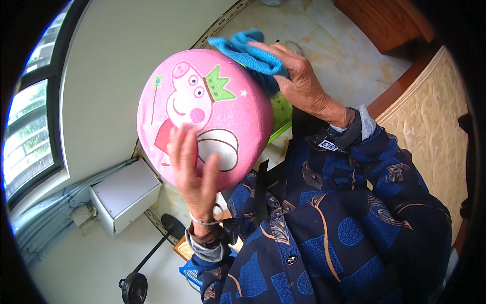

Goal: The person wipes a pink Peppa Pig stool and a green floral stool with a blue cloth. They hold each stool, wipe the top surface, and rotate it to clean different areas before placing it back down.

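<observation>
Before me is a round pink padded stool or cushion (246,125) with a fabric cover. Its top bears a cartoon pig with a green crown and a wand. A blue cloth (250,53) is bunched in my right hand (300,76), against the upper right of the cushion's side. My left hand (193,167) is blurred, its fingers spread over the lower part of the pig picture. Whether the palm presses on the fabric cannot be told. Part of a green plastic thing (281,114) shows beyond the cushion's right side, mostly hidden.
A white cabinet (127,195) stands by the wall at lower left, near blue-grey curtains (49,224) and a window (32,129). A black pedestal fan (134,287) is at the bottom left. A mattress (429,140) lies to the right, and wooden furniture (383,22) at upper right.
</observation>
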Available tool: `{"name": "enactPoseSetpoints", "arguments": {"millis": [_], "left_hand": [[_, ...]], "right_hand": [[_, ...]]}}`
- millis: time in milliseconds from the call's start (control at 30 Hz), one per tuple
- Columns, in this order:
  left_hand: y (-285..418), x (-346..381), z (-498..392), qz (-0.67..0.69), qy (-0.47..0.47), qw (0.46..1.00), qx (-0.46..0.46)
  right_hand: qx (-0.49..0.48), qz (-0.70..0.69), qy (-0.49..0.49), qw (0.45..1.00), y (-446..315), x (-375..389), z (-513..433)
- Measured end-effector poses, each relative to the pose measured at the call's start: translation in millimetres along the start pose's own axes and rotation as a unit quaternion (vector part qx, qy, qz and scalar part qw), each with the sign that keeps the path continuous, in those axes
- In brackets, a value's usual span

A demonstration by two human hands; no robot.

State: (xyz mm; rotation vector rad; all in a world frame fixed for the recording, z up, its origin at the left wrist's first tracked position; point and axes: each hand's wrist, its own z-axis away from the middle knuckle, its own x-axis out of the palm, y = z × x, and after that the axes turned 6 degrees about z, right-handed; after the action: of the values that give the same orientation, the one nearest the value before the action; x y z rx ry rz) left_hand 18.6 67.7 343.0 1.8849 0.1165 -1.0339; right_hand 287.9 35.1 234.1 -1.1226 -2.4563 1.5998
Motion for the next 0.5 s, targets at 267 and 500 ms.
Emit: {"name": "enactPoseSetpoints", "arguments": {"millis": [267, 500], "left_hand": [[-58.1, -22.0, 26.6, 0.156, 0.253, 0.928, -0.225], [-45.3, 3.4, 49.7, 0.528, 0.288, 0.75, -0.275]], "right_hand": [[0.116, -0.085, -0.131, 0.981, 42.9, 22.6, -20.0], [0.156, -0.315, -0.131, 0.927, 26.8, 41.3, -72.9]]}}
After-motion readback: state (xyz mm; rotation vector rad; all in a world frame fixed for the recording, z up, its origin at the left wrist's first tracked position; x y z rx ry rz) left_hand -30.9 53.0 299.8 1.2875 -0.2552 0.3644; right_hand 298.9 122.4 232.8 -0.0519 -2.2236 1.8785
